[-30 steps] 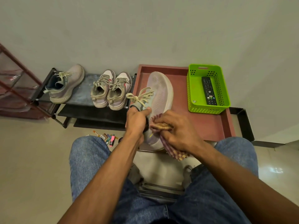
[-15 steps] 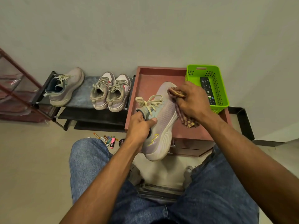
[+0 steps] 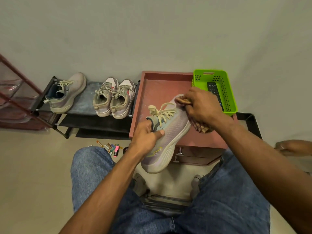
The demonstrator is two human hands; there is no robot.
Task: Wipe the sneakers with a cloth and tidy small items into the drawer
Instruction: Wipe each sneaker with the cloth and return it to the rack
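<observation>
My left hand (image 3: 147, 135) grips a pale grey sneaker (image 3: 170, 132) at its collar and holds it tilted over the front of the reddish drawer cabinet (image 3: 162, 86). Against the shoe's toe, my right hand (image 3: 202, 107) holds a checked cloth (image 3: 200, 127), whose end hangs down past the sole. The sneaker's mate (image 3: 67, 94) and a second pair (image 3: 114, 97) stand on the low black shoe rack (image 3: 94, 122). Several small items, pens and a pink highlighter (image 3: 116, 150), lie on the floor beside my left knee. The drawer front with its metal handles (image 3: 179, 155) shows below the shoe.
A green plastic basket (image 3: 226, 92) holding a black remote (image 3: 213, 87) sits on the cabinet's right side. A red-framed rack (image 3: 18, 98) stands at far left. My jeans-clad knees flank a grey stool frame (image 3: 167, 201). Someone else's hand (image 3: 293, 146) appears at the right edge.
The sneaker turned from sole-up to upper-facing, and my right hand moved the cloth from its heel end up to the toe. The last half second brought little further movement.
</observation>
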